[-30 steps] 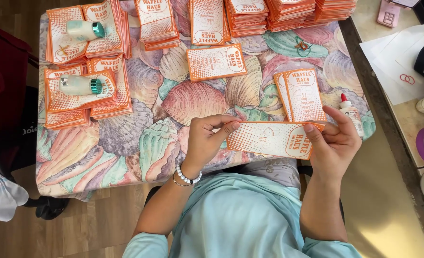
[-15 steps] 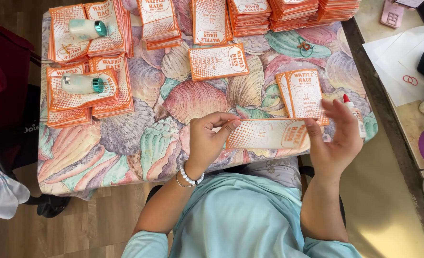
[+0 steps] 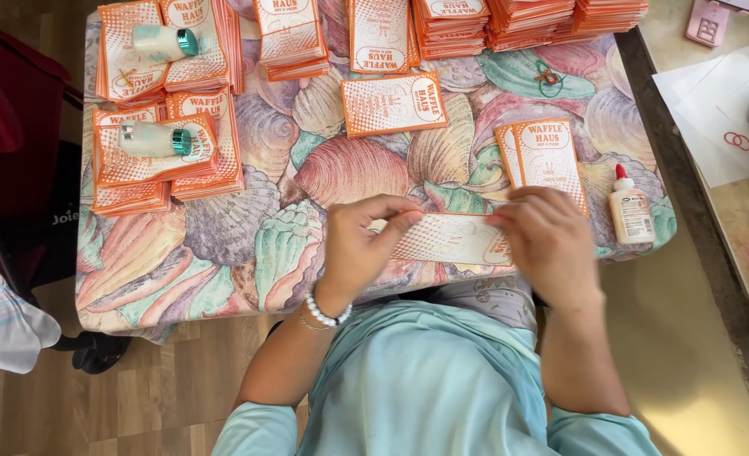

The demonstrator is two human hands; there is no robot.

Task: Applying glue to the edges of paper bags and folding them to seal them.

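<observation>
We see the sleeve (image 3: 450, 239) lying crosswise on the counter (image 3: 222, 253), left hand (image 3: 362, 245) and right hand (image 3: 548, 241) seemingly pinching its ends.

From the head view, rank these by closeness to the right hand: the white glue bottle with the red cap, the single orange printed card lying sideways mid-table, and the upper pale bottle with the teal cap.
From the right hand:
1. White glue bottle with red cap, just to its right.
2. Single orange printed card, up and left, mid-table.
3. Upper pale bottle with teal cap, far left corner on a card stack.

I see a light blue-green shirt with short sleeves, and a white bead bracelet (image 3: 327, 311) just behind my left hand (image 3: 364, 247).
</observation>
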